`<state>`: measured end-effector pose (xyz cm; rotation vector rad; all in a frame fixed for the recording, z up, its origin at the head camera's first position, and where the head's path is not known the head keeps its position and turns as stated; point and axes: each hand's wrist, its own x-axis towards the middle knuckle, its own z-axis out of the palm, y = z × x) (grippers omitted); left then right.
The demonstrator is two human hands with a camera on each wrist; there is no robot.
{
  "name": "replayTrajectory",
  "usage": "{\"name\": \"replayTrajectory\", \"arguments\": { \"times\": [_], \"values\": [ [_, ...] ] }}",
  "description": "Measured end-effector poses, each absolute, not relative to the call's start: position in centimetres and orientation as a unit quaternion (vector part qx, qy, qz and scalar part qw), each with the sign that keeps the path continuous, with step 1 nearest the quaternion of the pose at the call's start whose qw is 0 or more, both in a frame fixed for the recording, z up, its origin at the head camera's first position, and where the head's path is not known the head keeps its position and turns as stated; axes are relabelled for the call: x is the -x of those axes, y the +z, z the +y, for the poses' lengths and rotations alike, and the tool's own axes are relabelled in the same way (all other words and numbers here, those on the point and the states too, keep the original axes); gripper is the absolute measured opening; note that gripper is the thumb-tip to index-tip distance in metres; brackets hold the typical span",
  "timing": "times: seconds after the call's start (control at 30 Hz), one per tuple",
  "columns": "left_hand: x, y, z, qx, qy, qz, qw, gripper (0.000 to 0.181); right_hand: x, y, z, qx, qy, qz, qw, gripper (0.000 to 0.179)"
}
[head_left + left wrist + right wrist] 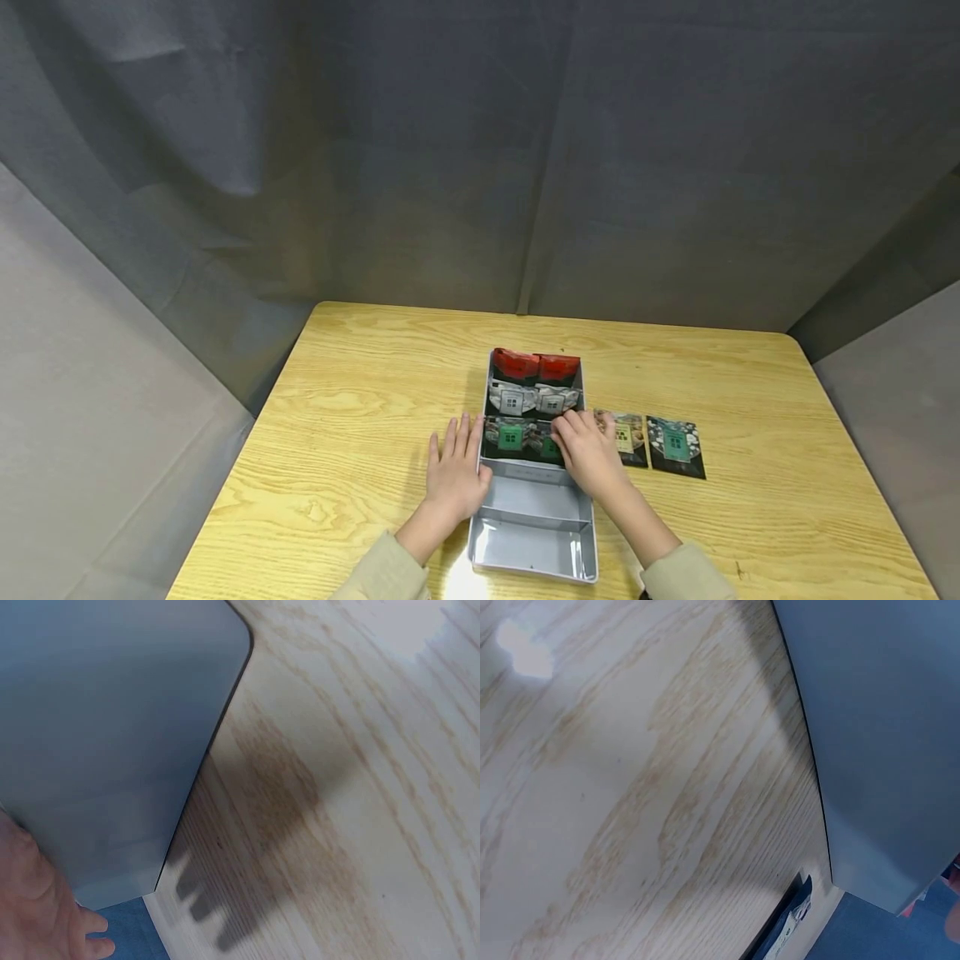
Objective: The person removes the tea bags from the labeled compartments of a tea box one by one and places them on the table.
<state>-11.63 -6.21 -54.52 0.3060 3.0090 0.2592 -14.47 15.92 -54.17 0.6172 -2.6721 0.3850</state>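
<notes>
A grey divided tray [534, 546] lies lengthwise on the table. My left hand [455, 479] rests along its left wall, fingers straight and the thumb over the rim; in the left wrist view, part of that hand [37, 900] touches the tray's side. My right hand [592, 454] reaches over the right wall and pinches a black sachet with a green label [551, 447] in the middle compartment. Beside it stands a matching green-label sachet [511, 437]. Behind them are two white-label sachets [513, 402] and two red sachets [516, 365]. The right fingertips are partly hidden.
Right of the tray, a yellow-label sachet [630, 439] lies partly behind my right hand, next to a sachet with a teal label [677, 447]. The two front compartments hold nothing. A dark curtain [435, 167] hangs behind the wooden table [360, 400].
</notes>
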Motion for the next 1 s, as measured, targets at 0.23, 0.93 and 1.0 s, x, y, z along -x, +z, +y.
{"name": "replayTrajectory", "arguments": {
  "times": [0.23,0.93,1.0],
  "values": [
    [11.6,-54.6,-6.2,-0.101,0.086,0.99,0.052,0.069,14.2,-54.3,15.9,-0.227,0.142,-0.942,0.202,0.004],
    [11.5,-54.5,-6.3,-0.105,0.094,0.989,0.042,0.068,14.5,-50.2,16.6,-0.247,0.196,-0.887,0.337,0.025],
    [11.5,-54.5,-6.3,-0.105,0.093,0.989,0.042,0.069,14.5,-49.6,16.8,-0.243,0.202,-0.883,0.348,0.027]
  ]
}}
